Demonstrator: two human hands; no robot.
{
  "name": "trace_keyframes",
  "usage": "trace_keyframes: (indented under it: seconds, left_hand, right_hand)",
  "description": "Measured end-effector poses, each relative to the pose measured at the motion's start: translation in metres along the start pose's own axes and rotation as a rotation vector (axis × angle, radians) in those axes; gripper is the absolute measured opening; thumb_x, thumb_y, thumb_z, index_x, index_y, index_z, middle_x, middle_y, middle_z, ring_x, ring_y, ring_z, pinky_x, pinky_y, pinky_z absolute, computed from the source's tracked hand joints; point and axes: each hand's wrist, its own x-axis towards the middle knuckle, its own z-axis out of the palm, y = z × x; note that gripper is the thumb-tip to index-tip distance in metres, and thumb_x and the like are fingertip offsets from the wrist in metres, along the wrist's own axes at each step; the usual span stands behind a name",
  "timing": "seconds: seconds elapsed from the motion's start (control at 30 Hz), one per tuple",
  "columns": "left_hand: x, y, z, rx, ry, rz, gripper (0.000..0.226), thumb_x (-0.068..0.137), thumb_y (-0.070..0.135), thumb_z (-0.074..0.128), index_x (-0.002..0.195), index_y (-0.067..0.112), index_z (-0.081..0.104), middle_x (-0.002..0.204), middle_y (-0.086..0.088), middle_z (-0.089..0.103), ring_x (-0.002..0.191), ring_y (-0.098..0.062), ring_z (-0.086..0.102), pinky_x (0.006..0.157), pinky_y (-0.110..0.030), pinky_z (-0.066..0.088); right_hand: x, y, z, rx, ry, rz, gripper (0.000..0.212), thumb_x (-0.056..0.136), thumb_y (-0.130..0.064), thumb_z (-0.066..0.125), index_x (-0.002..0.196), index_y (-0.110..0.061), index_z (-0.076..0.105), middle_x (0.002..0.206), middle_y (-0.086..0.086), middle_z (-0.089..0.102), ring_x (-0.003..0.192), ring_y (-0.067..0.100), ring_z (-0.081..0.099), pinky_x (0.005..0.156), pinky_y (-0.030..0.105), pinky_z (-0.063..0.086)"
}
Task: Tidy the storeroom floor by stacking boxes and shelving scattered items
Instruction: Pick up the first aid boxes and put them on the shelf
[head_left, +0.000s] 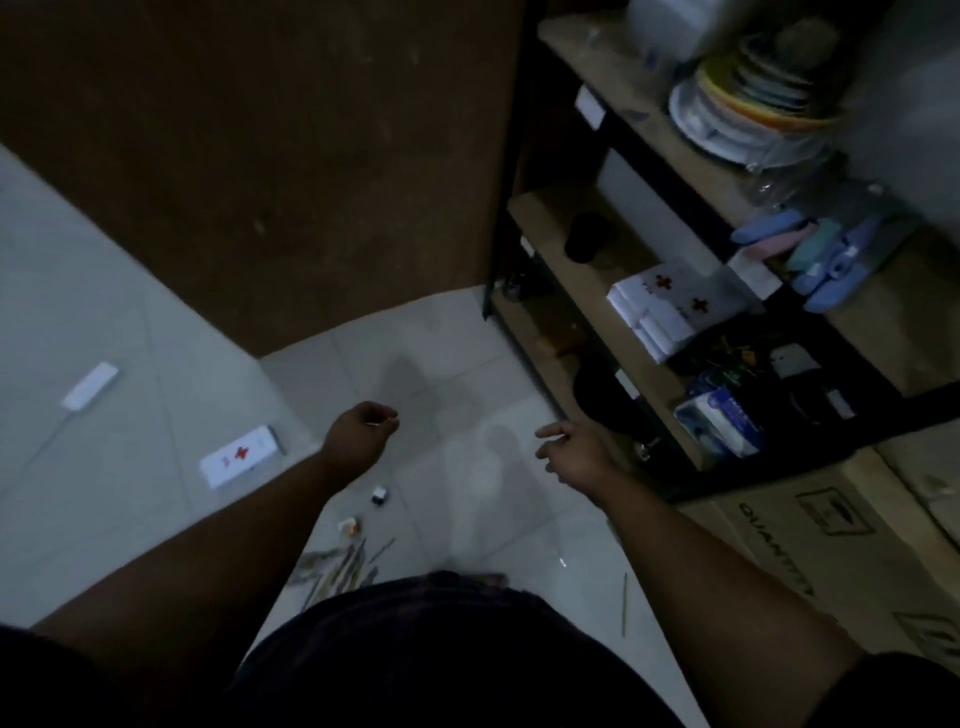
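Hands over pale tiled floor (467, 364): left hand (363, 427) curled, contents unclear; right hand (571, 451) slack-fingered beside black-framed wooden shelving (548, 213)

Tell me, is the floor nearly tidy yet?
Not yet. Some white boxes already sit on the shelf. The right hand is empty; the left hand is curled, contents unclear. A red-cross box, a plain box and sticks wait on the floor.
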Motion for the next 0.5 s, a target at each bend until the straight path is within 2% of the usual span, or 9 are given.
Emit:
trace_keyframes:
  seconds: [0.1,0.17,0.2,0.33,0.43,0.5]
  left_hand:
    - [-0.039,-0.040,-0.017,-0.056,0.047,-0.042,0.019,0.096,0.025,0.069,0.109,0.013,0.073,0.105,0.002,0.071,0.090,-0.010,0.063,0.075,-0.020,0.043]
    - [-0.069,-0.072,-0.034,-0.084,0.087,-0.071,0.018,0.097,0.027,0.068,0.109,0.014,0.072,0.104,0.004,0.070,0.088,-0.006,0.061,0.072,-0.012,0.041]
    - [-0.086,-0.091,-0.044,-0.103,0.115,-0.087,0.018,0.097,0.027,0.068,0.109,0.014,0.072,0.103,0.004,0.070,0.088,-0.006,0.060,0.073,-0.013,0.041]
    - [-0.149,-0.159,-0.087,-0.244,0.246,-0.195,0.018,0.096,0.029,0.068,0.108,0.015,0.072,0.101,0.003,0.071,0.087,-0.010,0.063,0.079,-0.027,0.046]
    - [-0.196,-0.201,-0.118,-0.340,0.335,-0.276,0.019,0.096,0.031,0.067,0.108,0.017,0.072,0.103,0.002,0.072,0.096,-0.018,0.066,0.088,-0.036,0.052]
    - [-0.225,-0.223,-0.136,-0.406,0.377,-0.316,0.020,0.096,0.032,0.066,0.109,0.017,0.072,0.106,0.000,0.072,0.100,-0.019,0.068,0.088,-0.038,0.052]
  right_hand:
    - [-0.015,0.004,0.026,0.025,0.023,0.042,0.020,0.093,0.005,0.059,0.107,-0.007,0.068,0.083,0.011,0.071,0.056,0.017,0.059,0.042,0.019,0.043]
    - [-0.025,0.008,0.052,0.027,0.040,0.050,0.023,0.091,0.004,0.057,0.108,-0.007,0.069,0.084,0.012,0.073,0.054,0.017,0.058,0.042,0.020,0.041]
    - [-0.033,0.008,0.068,0.010,0.039,0.043,0.024,0.091,0.003,0.056,0.108,-0.008,0.070,0.087,0.013,0.075,0.055,0.017,0.058,0.044,0.021,0.042]
    - [-0.070,0.000,0.136,-0.040,-0.027,-0.048,0.023,0.094,0.004,0.053,0.106,-0.008,0.069,0.083,0.008,0.073,0.061,0.017,0.061,0.045,0.019,0.046]
    - [-0.097,-0.003,0.185,-0.114,-0.082,-0.087,0.026,0.092,0.001,0.052,0.104,-0.013,0.070,0.086,0.005,0.075,0.064,0.017,0.064,0.051,0.024,0.048]
    - [-0.110,-0.005,0.212,-0.147,-0.126,-0.112,0.027,0.092,0.000,0.052,0.102,-0.016,0.071,0.088,0.006,0.076,0.066,0.019,0.066,0.054,0.027,0.049]
